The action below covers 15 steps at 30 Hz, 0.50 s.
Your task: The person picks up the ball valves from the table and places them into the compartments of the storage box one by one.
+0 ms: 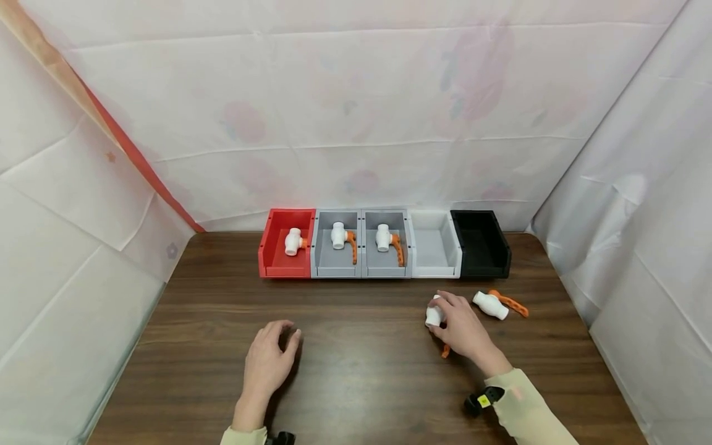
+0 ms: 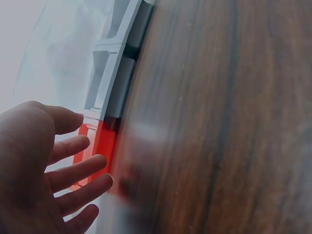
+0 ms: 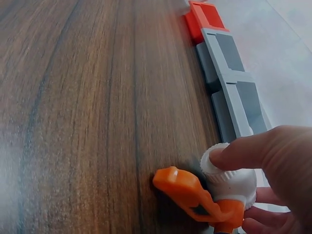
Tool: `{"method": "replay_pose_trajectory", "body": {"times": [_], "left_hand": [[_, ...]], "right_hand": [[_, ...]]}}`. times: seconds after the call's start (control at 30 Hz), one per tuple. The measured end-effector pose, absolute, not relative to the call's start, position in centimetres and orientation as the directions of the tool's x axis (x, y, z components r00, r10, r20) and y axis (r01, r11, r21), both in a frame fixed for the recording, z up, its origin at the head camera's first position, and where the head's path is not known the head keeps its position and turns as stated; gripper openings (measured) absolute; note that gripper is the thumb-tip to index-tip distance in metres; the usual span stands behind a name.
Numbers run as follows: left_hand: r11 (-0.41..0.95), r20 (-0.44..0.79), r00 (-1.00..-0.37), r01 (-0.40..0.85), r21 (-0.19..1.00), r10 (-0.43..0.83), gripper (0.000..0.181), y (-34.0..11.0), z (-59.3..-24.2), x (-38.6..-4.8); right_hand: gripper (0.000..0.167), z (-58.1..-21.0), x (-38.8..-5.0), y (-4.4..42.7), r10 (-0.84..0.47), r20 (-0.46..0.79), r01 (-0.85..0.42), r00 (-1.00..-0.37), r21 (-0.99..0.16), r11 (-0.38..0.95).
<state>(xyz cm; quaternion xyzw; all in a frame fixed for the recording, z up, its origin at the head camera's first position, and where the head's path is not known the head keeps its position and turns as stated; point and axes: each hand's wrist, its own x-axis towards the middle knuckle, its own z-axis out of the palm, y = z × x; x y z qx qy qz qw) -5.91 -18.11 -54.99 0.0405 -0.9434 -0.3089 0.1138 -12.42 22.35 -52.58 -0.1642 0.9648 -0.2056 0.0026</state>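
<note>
My right hand [image 1: 463,329] pinches a white ball valve [image 1: 432,317] with an orange lever handle, in front of the white bin. In the right wrist view the thumb presses the ribbed end of the valve's body [image 3: 233,187], and the orange handle [image 3: 184,192] points out to the left. Another such valve [image 1: 491,305] lies on the table just beyond this hand, below the black bin. Over the table's left part, my left hand [image 1: 268,361] holds nothing; its fingers are loosely bent in the left wrist view.
At the back of the table [image 1: 356,371] stands a row of bins: red [image 1: 285,272], two grey [image 1: 336,272], white [image 1: 436,272] and black [image 1: 485,272]. The red bin and both grey ones each hold a valve. White cloth [image 1: 356,123] hangs behind and at the sides.
</note>
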Motion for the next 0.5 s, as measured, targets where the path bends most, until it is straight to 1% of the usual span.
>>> {"method": "replay_pose_trajectory", "body": {"times": [0.3,0.5], "left_hand": [[0.813,0.194,-0.977,0.044,0.58,-0.086,0.024,-17.3,-54.6,-6.1],[0.811,0.229,-0.973,0.101,0.576,-0.042,0.023,-16.3,-54.3,-6.6]], "right_hand": [[0.042,-52.6,-12.5,22.6,-0.339,0.1,-0.351,-0.935,-0.379,0.856],[0.042,-51.8,-13.1,23.0,-0.344,0.145,-0.374,-0.928,-0.376,0.848]]}}
